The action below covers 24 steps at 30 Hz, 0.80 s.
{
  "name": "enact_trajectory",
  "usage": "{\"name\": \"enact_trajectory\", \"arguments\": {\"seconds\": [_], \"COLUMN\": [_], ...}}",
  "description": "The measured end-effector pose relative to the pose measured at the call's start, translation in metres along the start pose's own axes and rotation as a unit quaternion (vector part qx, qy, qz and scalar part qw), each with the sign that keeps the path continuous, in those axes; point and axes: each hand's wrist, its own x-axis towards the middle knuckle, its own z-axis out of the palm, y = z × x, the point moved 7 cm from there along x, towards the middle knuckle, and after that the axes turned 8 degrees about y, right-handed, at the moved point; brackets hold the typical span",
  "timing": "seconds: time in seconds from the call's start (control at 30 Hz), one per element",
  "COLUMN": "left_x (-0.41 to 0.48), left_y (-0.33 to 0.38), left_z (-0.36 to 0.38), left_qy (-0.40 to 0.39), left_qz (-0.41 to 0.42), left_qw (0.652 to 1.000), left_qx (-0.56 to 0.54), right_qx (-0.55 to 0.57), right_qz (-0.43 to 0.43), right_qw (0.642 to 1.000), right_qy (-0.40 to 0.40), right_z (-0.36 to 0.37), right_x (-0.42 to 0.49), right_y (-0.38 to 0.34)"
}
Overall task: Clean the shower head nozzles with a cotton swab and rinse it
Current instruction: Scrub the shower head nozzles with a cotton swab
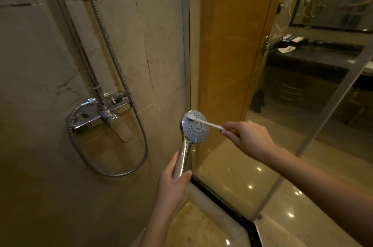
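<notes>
A chrome hand shower head (195, 128) with a round dotted nozzle face points toward me in the middle of the head view. My left hand (173, 183) is wrapped around its shiny handle from below. My right hand (247, 137) pinches the end of a white cotton swab (203, 122), which lies across the face. The swab's cotton tip touches the nozzles at the upper left rim of the face.
A metal hose (139, 123) loops from the wall mixer tap (105, 112) on the tiled wall at left. A glass shower partition (232, 85) and its black sill (222, 200) stand just right of the shower head. Beyond it are a dark vanity counter (314, 55) and glossy floor.
</notes>
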Motion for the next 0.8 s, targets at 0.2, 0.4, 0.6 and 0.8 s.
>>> {"name": "enact_trajectory", "arguments": {"seconds": [0.2,0.4,0.6,0.8], "left_x": [-0.001,0.000,-0.008,-0.012], "left_y": [-0.001,0.003,0.006,0.009], "left_z": [0.001,-0.001,-0.002,-0.005], "left_qy": [-0.002,0.000,0.015,0.026], "left_qz": [-0.009,-0.019,-0.012,0.000], "left_qw": [1.000,0.998,0.998,0.996], "left_qx": [-0.030,-0.058,-0.062,-0.084], "right_qx": [0.019,-0.011,-0.007,0.005], "right_qz": [0.049,0.050,0.027,0.035], "right_qw": [0.999,0.999,1.000,0.999], "right_qy": [0.012,0.017,-0.002,0.002], "right_z": [-0.009,-0.017,-0.010,-0.010], "right_x": [0.000,0.000,-0.007,-0.008], "right_y": [0.012,0.011,-0.005,-0.008]}}
